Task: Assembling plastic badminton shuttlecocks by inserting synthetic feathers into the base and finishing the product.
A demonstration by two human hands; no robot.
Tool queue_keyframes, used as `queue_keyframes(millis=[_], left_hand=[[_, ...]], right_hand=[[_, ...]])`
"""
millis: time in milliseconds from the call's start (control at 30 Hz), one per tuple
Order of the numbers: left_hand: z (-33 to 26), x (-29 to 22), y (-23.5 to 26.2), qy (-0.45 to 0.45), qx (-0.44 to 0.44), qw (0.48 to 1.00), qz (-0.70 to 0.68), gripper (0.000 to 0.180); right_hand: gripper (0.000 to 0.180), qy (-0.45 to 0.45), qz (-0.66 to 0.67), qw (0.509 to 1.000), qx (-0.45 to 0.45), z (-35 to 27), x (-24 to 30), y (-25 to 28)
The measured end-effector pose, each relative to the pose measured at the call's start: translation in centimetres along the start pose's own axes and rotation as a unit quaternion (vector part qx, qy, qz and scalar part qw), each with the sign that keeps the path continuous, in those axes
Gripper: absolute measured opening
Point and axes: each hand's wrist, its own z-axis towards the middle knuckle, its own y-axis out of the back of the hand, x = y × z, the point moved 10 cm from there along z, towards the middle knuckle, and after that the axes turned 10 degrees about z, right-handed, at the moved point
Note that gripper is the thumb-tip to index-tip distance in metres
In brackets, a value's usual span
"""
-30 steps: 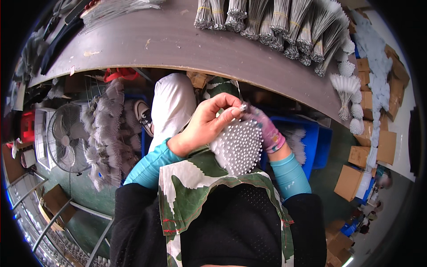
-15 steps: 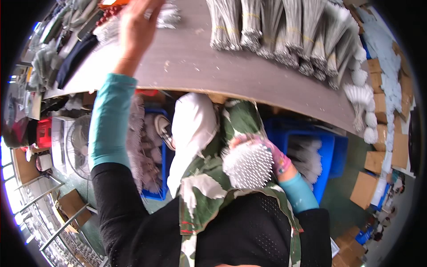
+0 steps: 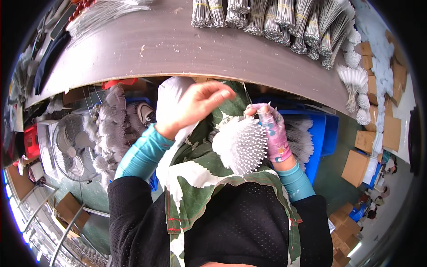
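Right hand (image 3: 272, 130) grasping white spiky cluster (image 3: 240, 144), left hand (image 3: 195, 104) released, below grey workbench (image 3: 178, 49).

The white spiky bunch (image 3: 242, 144) is looking like matt plastic, bristling with fine tips, and the right hand (image 3: 271, 131) gripping it is wearing a pink patterned cloth glove. The left hand (image 3: 195, 104) is showing bare above a smooth teal sleeve (image 3: 142, 153). The table (image 3: 178, 44) is presenting a dull, scuffed brown top, the wire bundles (image 3: 275, 18) are glinting like grey metal, and the boxes (image 3: 356, 167) are showing plain brown cardboard.
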Motion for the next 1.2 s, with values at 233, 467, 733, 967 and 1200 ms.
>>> queue_keyframes(millis=[233, 467, 733, 967, 1200], left_hand=[[-2.6, 3.5, -8.7, 0.157, 0.095, 0.917, -0.354, 0.025], [-2.6, 2.2, -9.4, 0.113, 0.135, 0.922, -0.345, 0.025], [-2.2, 1.7, -9.0, 0.103, 0.101, 0.941, -0.307, 0.02], [-2.1, 1.2, -9.4, 0.093, 0.091, 0.93, -0.343, 0.021], [-1.9, 0.9, -9.9, 0.105, 0.124, 0.917, -0.364, 0.018]], right_hand=[[0.027, 0.03, -0.03, 0.986, 0.164, -0.8, 2.4, -1.1], [0.014, -0.02, -0.118, 0.975, 0.187, -0.3, 2.8, -1.5], [0.02, -0.076, 0.047, 0.994, 0.064, -0.2, 1.4, 0.6], [0.025, -0.092, -0.058, 0.994, 0.028, -1.3, -0.6, 3.1], [0.043, -0.253, -0.097, 0.953, 0.131, -2.9, 0.4, 3.9]])
